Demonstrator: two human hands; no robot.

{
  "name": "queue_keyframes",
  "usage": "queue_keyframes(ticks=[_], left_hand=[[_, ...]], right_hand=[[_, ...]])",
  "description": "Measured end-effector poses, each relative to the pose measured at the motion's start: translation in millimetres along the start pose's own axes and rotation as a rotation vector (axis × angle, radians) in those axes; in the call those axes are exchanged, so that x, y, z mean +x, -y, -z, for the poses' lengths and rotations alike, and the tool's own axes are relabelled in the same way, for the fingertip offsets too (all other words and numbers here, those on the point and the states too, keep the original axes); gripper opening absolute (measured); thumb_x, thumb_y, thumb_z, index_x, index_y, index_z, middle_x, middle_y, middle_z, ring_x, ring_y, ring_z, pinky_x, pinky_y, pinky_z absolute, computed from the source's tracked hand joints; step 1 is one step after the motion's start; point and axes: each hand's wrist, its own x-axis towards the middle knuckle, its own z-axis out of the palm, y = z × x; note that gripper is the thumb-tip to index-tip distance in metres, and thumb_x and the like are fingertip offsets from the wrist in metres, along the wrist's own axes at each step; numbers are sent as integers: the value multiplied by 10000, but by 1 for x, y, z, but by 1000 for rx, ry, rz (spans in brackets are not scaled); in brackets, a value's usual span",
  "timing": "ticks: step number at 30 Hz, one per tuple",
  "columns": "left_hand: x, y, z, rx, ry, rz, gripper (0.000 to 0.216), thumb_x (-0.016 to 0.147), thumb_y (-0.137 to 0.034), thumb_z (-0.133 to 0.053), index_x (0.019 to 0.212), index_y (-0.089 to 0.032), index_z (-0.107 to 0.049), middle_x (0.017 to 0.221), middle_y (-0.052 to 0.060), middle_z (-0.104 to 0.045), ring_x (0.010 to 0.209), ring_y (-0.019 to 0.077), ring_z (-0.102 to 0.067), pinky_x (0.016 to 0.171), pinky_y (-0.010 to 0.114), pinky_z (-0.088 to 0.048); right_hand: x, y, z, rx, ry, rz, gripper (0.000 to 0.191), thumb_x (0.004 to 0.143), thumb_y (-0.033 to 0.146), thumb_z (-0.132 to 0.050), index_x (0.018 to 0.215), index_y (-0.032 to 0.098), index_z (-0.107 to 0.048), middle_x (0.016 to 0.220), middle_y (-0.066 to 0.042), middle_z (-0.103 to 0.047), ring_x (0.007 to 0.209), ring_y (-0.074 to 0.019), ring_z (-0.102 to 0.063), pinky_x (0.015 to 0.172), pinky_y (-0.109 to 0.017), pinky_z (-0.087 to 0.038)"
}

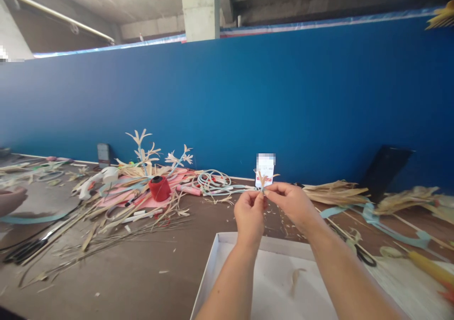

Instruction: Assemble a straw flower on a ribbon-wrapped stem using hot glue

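Observation:
My left hand [249, 214] and my right hand [291, 201] are raised together above the table, fingers pinched on a small straw flower piece [263, 180] whose thin tan petals stick up between the fingertips. Both hands are closed on it. Below my forearms lies a shallow white box [227, 263] with a small straw scrap [295, 278] inside.
A brown table [142, 272] runs along a blue wall. At the left lie straw strips, finished straw flowers [145, 152], a red thread spool [159, 188], a glue gun [95, 180] and coiled cable [213, 180]. Scissors [358, 251] and straw bundles [333, 192] lie right. Another person's hand [10, 199] shows at far left.

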Motion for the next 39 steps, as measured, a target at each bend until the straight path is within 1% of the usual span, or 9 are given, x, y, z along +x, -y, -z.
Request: queue_keyframes(ticks=[5, 10, 17, 20, 23, 27, 31, 35, 39], left_hand=[[1, 2, 0, 52, -17, 0, 203, 737, -329, -571, 775, -131, -595, 707, 42, -620, 633, 135, -576, 606, 259, -480], [3, 4, 1, 128, -47, -12, 198, 748, -334, -553, 764, -141, -598, 688, 34, -620, 613, 131, -567, 579, 244, -458], [-4, 2, 2, 312, -93, -117, 190, 785, -337, -516, 748, -169, -596, 669, 11, -625, 617, 126, -563, 588, 232, -424], [-6, 3, 2, 390, -124, -221, 174, 813, -312, -489, 789, -184, -602, 724, 11, -632, 657, 124, -565, 626, 238, -423], [-8, 2, 3, 428, -151, -398, 155, 836, -263, -463, 836, -186, -598, 785, 24, -625, 723, 127, -566, 683, 248, -430], [-14, -4, 5, 433, -189, -704, 126, 819, -151, -480, 894, -181, -577, 837, 38, -606, 787, 131, -560, 737, 260, -436], [-21, -14, 7, 411, -196, -935, 238, 790, -52, -484, 977, -186, -544, 871, 43, -596, 823, 135, -561, 754, 271, -447], [-24, -19, 6, 437, -193, -1015, 306, 780, -22, -474, 1031, -188, -535, 908, 54, -602, 865, 145, -567, 767, 284, -456], [-22, -15, 6, 430, -184, -1028, 330, 786, -32, -467, 1064, -198, -530, 929, 62, -618, 884, 160, -579, 768, 299, -470]], right_hand=[[-1, -1, 0, -30, 11, 21, 221, 716, 347, -552, 755, 179, -690, 765, -27, -696, 748, -194, -606, 679, -274, -429], [0, -6, -2, -43, -18, -6, 225, 726, 327, -549, 816, 189, -703, 803, -25, -698, 787, -200, -602, 689, -275, -424], [-2, -6, -8, -20, -30, -19, 300, 701, 451, -595, 769, 175, -689, 778, -30, -692, 755, -198, -596, 671, -272, -421], [-2, -3, -10, 9, -68, -19, 310, 682, 456, -620, 774, 167, -681, 771, -39, -685, 758, -197, -589, 673, -273, -421], [-4, 7, -9, 57, -67, 17, 290, 690, 438, -627, 779, 166, -675, 807, -43, -675, 786, -196, -583, 692, -271, -423], [-14, 28, -3, 58, -69, 152, 199, 717, 371, -631, 761, 180, -666, 793, -28, -654, 773, -171, -571, 693, -247, -419], [-27, 44, 4, 42, -5, 325, 103, 754, 268, -612, 805, 203, -673, 790, -13, -636, 766, -148, -571, 714, -231, -423], [-34, 49, 11, -44, -23, 481, 92, 770, 214, -596, 819, 223, -673, 773, -4, -624, 748, -133, -565, 712, -220, -424], [-38, 54, 13, -128, -62, 544, 103, 783, 215, -573, 826, 229, -666, 781, -11, -629, 746, -137, -566, 700, -222, -429]])
